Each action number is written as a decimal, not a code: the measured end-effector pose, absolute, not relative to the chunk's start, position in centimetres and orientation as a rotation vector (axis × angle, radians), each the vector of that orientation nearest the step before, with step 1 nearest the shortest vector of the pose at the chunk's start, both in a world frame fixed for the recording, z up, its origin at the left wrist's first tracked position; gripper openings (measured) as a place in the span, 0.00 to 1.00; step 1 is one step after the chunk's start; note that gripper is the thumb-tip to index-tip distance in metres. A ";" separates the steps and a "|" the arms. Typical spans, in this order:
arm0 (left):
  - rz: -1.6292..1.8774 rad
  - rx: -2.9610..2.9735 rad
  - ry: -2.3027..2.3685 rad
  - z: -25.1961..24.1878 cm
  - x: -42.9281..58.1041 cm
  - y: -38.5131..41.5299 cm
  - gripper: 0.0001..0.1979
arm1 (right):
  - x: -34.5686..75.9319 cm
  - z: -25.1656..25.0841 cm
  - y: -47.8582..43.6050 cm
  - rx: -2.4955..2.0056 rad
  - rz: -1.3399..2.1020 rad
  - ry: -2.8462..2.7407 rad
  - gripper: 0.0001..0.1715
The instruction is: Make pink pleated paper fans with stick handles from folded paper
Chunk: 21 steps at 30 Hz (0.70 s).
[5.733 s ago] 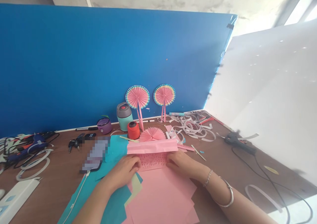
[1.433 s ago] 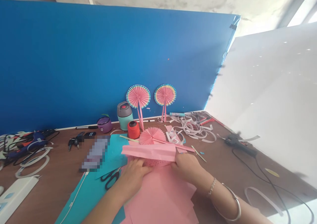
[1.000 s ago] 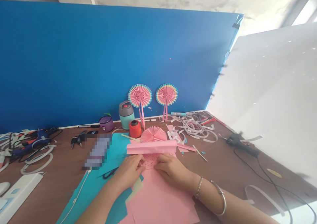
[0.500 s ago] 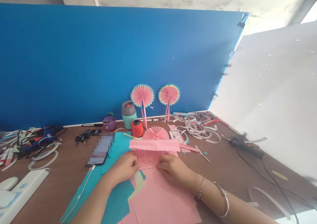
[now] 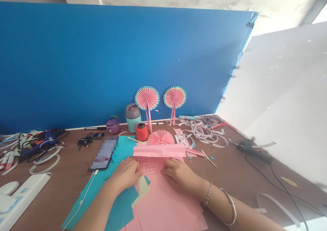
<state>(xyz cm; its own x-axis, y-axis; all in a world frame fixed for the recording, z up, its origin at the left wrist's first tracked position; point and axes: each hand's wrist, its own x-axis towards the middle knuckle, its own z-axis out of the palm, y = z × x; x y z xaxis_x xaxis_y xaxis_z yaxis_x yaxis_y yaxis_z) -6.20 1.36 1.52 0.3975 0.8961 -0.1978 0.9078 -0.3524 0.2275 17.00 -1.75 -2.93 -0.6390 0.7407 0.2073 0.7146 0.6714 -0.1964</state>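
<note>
A sheet of pink paper (image 5: 150,164) with small dark marks lies between my hands, its far part folded up into a plain pink strip (image 5: 159,150). At its left side my left hand (image 5: 128,171) is closed, fingers curled on the near edge. My right hand (image 5: 180,174) pinches the right side in the same way; the fingertips of both are partly hidden. Beneath lie larger pink sheets (image 5: 168,202), with teal paper (image 5: 121,207) and a pale yellow piece (image 5: 143,190) to the left. A pleated pink fan (image 5: 160,137) rests just beyond the strip.
Two round paper fans (image 5: 147,98) lean on the blue partition (image 5: 102,61). Behind the work stand an orange thread spool (image 5: 142,132), a teal flask (image 5: 133,118) and a purple pot (image 5: 112,126). A phone (image 5: 104,154) lies left; paper strips (image 5: 201,130) and a glue gun (image 5: 252,149) right.
</note>
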 end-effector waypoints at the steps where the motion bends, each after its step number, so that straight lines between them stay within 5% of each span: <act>1: -0.079 2.341 1.592 1.7 -6.3 1.4 0.11 | 17.0 -3.0 -1.7 -1.164 0.126 -2.627 0.13; 11: 0.044 2.340 1.656 1.5 -7.1 1.5 0.06 | 16.7 -4.0 -1.1 -1.148 -0.113 -2.679 0.12; 21: 0.086 2.344 1.657 2.1 -4.1 0.3 0.14 | 16.5 -4.8 -0.8 -1.179 -0.215 -2.688 0.13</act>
<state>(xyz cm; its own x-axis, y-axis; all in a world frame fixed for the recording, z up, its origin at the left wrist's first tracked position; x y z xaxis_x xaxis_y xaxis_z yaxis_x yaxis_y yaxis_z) -4.13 0.25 2.12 0.3444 0.9328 -0.1058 0.9170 -0.3101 0.2510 16.49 -0.82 -4.79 -0.6625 0.7102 0.2382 0.7390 0.6715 0.0533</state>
